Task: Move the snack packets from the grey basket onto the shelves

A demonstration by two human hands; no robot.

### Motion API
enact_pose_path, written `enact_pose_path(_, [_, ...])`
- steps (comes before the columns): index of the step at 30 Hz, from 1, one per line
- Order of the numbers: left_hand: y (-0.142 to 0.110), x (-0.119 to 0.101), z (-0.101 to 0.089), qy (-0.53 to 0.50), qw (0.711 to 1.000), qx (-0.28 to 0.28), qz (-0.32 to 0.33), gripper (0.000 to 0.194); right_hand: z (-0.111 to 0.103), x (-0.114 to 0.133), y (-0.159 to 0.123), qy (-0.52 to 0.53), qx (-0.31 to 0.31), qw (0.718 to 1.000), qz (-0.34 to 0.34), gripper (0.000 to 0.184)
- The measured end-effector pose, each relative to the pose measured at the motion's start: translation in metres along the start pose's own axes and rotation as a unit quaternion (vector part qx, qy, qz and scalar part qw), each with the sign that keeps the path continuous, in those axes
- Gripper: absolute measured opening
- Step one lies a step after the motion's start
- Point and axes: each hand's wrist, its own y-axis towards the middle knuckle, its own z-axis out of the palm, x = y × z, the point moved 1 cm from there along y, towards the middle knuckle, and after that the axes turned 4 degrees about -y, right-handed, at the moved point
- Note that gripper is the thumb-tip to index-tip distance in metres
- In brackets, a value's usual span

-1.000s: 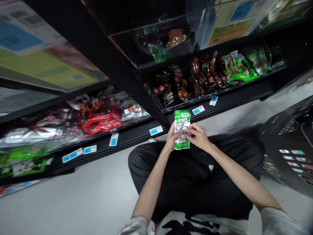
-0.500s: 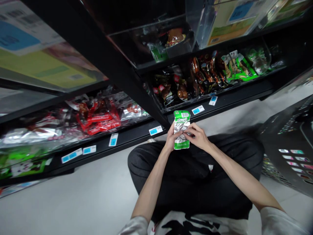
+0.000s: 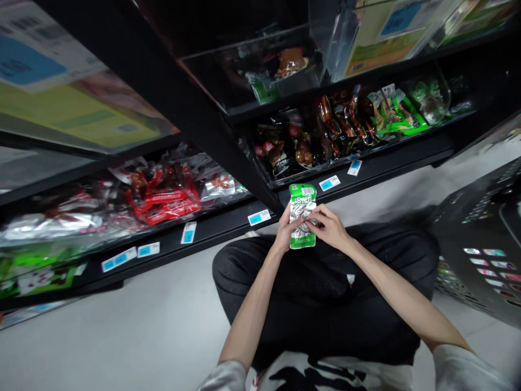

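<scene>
Holding a green packet (image 3: 302,209) — hands (image 3: 284,233) close together; forearms (image 3: 253,304) slanting inward

Light is dim and cool, brightest on the pale floor (image 3: 175,326) below the front edge of the shelf (image 3: 220,228). Deep shadow swallows the shelf's far right corner. Glare whitens the silver packets (image 3: 49,224) toward its left end, where blur and wide-angle stretch smear details. The foil pouch (image 3: 302,208) glints, its small print illegible.
</scene>
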Motion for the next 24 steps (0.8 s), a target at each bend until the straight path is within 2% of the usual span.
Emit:
enact_pose_path(4, [0.000,0.007,0.000,-0.020,1.000,0.000,-0.015,0.069,0.000,-0.002,0.001,0.017,0.025,0.998,0.048,0.016])
enact_pose_path(9, [0.002,0.015,-0.002,-0.045,0.997,0.045,-0.041,0.054,0.001,-0.006,0.001,0.140,0.083,0.977,0.141,0.025])
enact_pose_path(15, [0.003,0.009,-0.009,0.103,0.991,0.072,0.038,0.051,0.008,-0.007,-0.001,0.233,0.097,0.952,0.175,0.045])
enact_pose_path(18, [0.004,0.007,-0.010,0.167,0.982,0.027,0.085,0.057,0.016,-0.009,-0.002,0.294,0.098,0.928,0.207,0.045])
enact_pose_path(21, [0.005,0.009,-0.010,0.152,0.983,-0.020,0.101,0.057,0.020,-0.015,-0.002,0.344,0.064,0.902,0.254,0.041])
enact_pose_path(24, [0.006,0.011,-0.008,0.102,0.992,-0.005,0.075,0.054,0.019,-0.023,0.001,0.341,-0.015,0.893,0.292,0.040])
